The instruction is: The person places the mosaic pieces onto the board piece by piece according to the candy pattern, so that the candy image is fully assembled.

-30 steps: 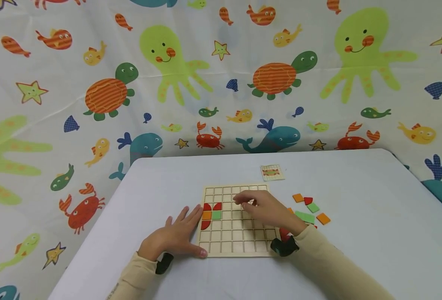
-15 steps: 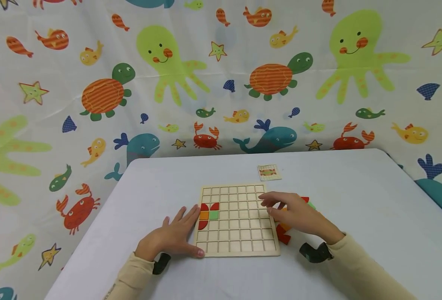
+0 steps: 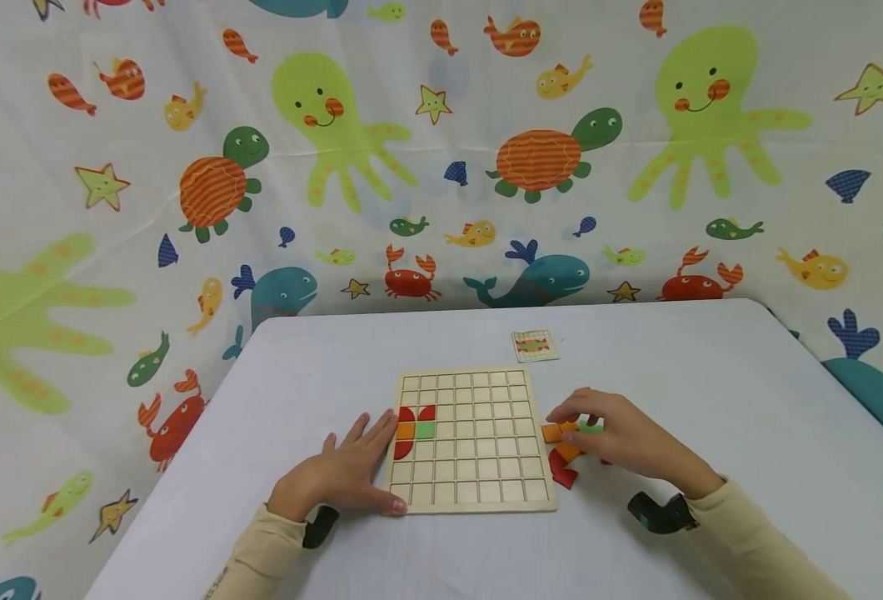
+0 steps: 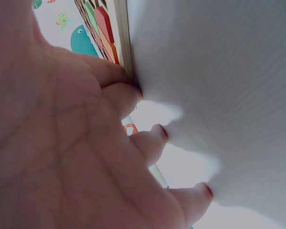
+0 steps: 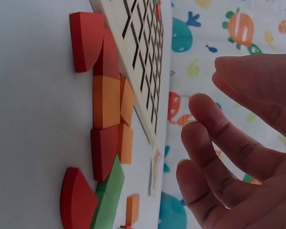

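A wooden grid board lies on the white table. Near its left edge sit red quarter-round pieces, an orange square and a green square. My left hand rests with spread fingers against the board's left side, its thumb at the front left corner. Right of the board, my right hand hovers over a group of loose pieces, fingers slightly bent and holding nothing. The right wrist view shows the loose red quarter-rounds, orange squares and green pieces below the fingertips.
A small card printed with a coloured pattern lies behind the board. Behind the table hangs a cloth with sea animals. My right hand hides part of the loose pieces.
My right hand has moved right, from over the board to over the loose pieces beside it. The left hand has stayed at the board's left edge.
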`<state>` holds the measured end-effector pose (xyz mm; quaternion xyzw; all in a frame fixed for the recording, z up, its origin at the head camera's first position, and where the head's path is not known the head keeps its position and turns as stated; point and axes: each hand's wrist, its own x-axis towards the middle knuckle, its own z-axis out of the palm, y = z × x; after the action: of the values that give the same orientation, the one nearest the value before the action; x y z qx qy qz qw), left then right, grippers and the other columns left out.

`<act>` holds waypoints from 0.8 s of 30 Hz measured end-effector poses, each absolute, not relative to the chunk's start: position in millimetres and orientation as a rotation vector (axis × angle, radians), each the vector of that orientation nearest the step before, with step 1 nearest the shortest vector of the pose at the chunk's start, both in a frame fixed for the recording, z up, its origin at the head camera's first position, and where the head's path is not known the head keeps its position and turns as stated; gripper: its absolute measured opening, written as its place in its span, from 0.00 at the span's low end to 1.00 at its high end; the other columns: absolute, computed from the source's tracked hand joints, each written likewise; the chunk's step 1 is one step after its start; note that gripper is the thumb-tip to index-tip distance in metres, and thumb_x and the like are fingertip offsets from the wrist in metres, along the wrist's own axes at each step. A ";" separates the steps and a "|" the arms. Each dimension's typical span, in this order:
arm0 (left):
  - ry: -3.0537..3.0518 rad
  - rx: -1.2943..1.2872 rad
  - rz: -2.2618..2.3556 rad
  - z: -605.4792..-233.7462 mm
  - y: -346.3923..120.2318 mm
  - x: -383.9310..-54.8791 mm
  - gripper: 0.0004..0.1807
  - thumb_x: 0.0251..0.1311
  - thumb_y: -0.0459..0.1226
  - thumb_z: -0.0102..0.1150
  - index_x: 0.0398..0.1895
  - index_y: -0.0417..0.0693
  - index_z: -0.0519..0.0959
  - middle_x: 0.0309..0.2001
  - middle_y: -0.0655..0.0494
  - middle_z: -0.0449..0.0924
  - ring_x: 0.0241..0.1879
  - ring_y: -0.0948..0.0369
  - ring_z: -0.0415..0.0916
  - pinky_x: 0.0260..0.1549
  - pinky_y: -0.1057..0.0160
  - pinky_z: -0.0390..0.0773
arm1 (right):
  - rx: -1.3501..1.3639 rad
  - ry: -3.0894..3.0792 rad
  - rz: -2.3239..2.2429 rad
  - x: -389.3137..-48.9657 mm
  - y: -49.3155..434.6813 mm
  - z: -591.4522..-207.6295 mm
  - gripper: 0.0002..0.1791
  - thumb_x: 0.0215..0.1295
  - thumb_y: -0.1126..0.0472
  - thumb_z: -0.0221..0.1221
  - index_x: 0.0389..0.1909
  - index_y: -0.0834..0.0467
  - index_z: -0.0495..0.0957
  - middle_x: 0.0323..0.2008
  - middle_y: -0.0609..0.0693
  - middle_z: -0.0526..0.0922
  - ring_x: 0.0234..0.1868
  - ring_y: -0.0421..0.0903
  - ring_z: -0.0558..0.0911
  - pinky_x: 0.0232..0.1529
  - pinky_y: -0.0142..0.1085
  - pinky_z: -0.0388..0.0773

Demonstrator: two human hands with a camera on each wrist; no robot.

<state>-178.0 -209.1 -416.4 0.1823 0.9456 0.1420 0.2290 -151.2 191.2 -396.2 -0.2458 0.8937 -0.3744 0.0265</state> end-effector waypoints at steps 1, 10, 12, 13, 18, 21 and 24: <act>2.601 0.502 0.392 -416.5 -209.1 -178.0 0.71 0.48 0.61 0.82 0.88 0.47 0.50 0.88 0.49 0.43 0.84 0.39 0.35 0.72 0.20 0.38 | -0.750 2.762 -1.154 -151.2 192.4 -396.6 0.13 0.73 0.62 0.68 0.55 0.57 0.87 0.48 0.44 0.87 0.54 0.53 0.80 0.51 0.47 0.83; 2.597 0.507 0.399 -416.7 -209.5 -178.2 0.71 0.49 0.61 0.82 0.88 0.46 0.49 0.88 0.49 0.42 0.84 0.39 0.35 0.71 0.20 0.38 | -0.626 2.838 -1.128 -151.1 212.4 -399.3 0.12 0.72 0.63 0.69 0.54 0.57 0.87 0.49 0.46 0.87 0.53 0.52 0.81 0.49 0.42 0.82; 2.598 0.505 0.400 -416.7 -209.4 -178.6 0.71 0.49 0.61 0.82 0.88 0.46 0.49 0.88 0.49 0.42 0.84 0.39 0.35 0.72 0.20 0.38 | -0.600 2.859 -1.130 -150.9 218.6 -399.6 0.13 0.71 0.63 0.70 0.54 0.57 0.87 0.48 0.47 0.87 0.51 0.50 0.81 0.48 0.40 0.81; 2.599 0.503 0.400 -416.9 -209.4 -178.8 0.71 0.49 0.61 0.82 0.88 0.46 0.49 0.88 0.49 0.42 0.84 0.39 0.35 0.72 0.20 0.38 | -0.589 2.872 -1.127 -151.1 221.8 -399.8 0.13 0.71 0.63 0.70 0.54 0.58 0.87 0.48 0.47 0.86 0.50 0.50 0.81 0.47 0.40 0.81; 2.598 0.501 0.397 -417.0 -209.4 -179.2 0.71 0.49 0.61 0.82 0.88 0.46 0.49 0.88 0.49 0.42 0.84 0.39 0.35 0.72 0.21 0.38 | -0.493 2.937 -1.090 -154.2 236.3 -399.5 0.16 0.70 0.64 0.70 0.56 0.60 0.86 0.50 0.50 0.87 0.51 0.52 0.81 0.46 0.38 0.81; 2.597 0.503 0.398 -417.2 -209.6 -179.1 0.71 0.49 0.60 0.82 0.88 0.46 0.49 0.88 0.49 0.42 0.84 0.39 0.35 0.72 0.20 0.38 | -0.448 2.964 -1.055 -156.9 243.2 -399.4 0.16 0.70 0.64 0.70 0.57 0.61 0.85 0.51 0.53 0.87 0.51 0.53 0.81 0.46 0.38 0.80; 2.598 0.505 0.401 -417.5 -209.5 -179.0 0.71 0.49 0.60 0.82 0.88 0.46 0.49 0.88 0.49 0.43 0.84 0.39 0.35 0.71 0.20 0.38 | -0.437 2.970 -1.047 -158.7 247.7 -399.4 0.17 0.70 0.65 0.70 0.58 0.62 0.85 0.52 0.54 0.87 0.52 0.53 0.81 0.46 0.38 0.80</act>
<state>-179.0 -209.5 -417.5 0.1837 0.9444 0.1456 0.2303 -158.7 247.7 -399.4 -0.1374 0.9340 -0.3294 -0.0189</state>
